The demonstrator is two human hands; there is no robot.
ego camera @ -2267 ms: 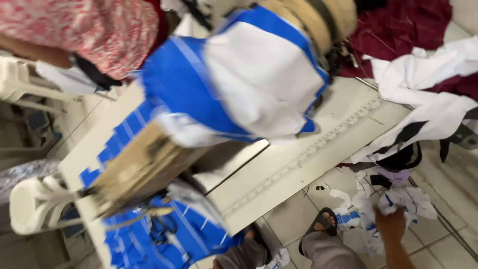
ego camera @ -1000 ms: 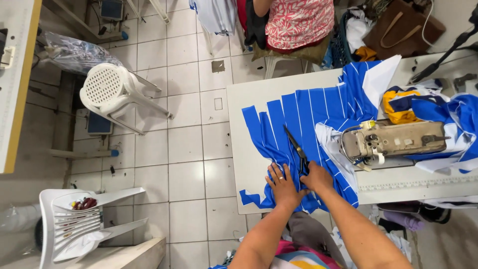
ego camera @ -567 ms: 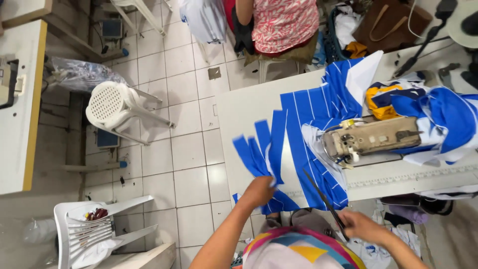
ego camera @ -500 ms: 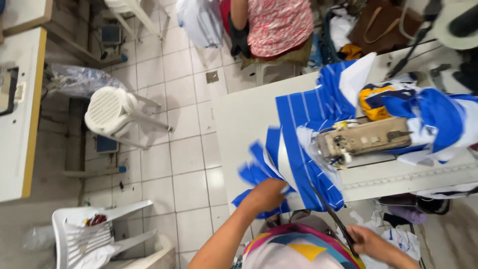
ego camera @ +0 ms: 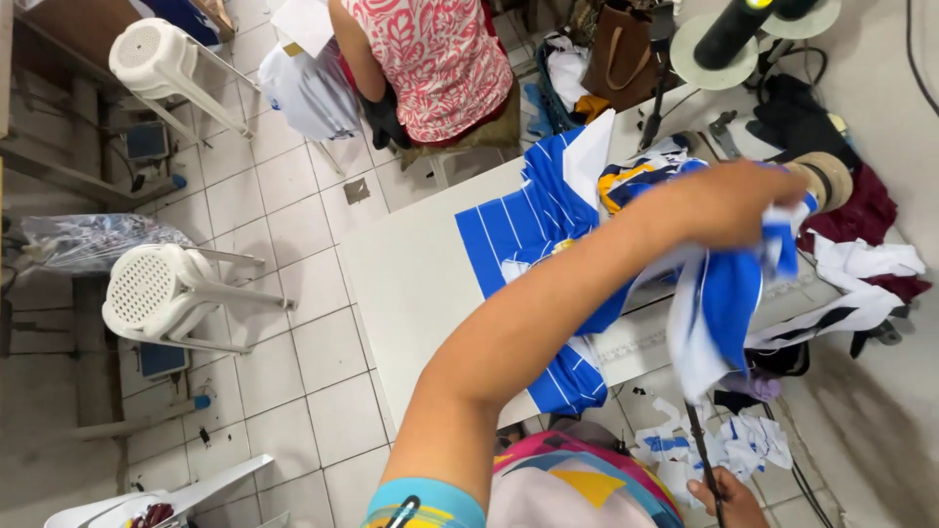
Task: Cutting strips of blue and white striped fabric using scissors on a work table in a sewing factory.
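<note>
My left hand (ego camera: 745, 200) reaches across the table to the right, shut on a bunch of blue and white fabric strips (ego camera: 729, 293) that hang down from it. My right hand (ego camera: 726, 497) sits low at the bottom edge and grips black scissors (ego camera: 698, 450) with the blades pointing up. A blue fabric sheet with white stripes (ego camera: 509, 230) lies on the white table (ego camera: 411, 284) under my forearm. My arm and the hanging cloth hide most of the sewing machine.
A person in a pink patterned top (ego camera: 430, 59) sits at the table's far side. Two white plastic stools (ego camera: 156, 288) (ego camera: 156, 54) stand on the tiled floor at left. Fabric scraps (ego camera: 743, 440) lie on the floor by my right hand. A black thread cone (ego camera: 734, 29) stands top right.
My left hand gathered the cut blue strips from the table's near edge and swung them up and to the right. My right hand dropped below the table edge with the scissors.
</note>
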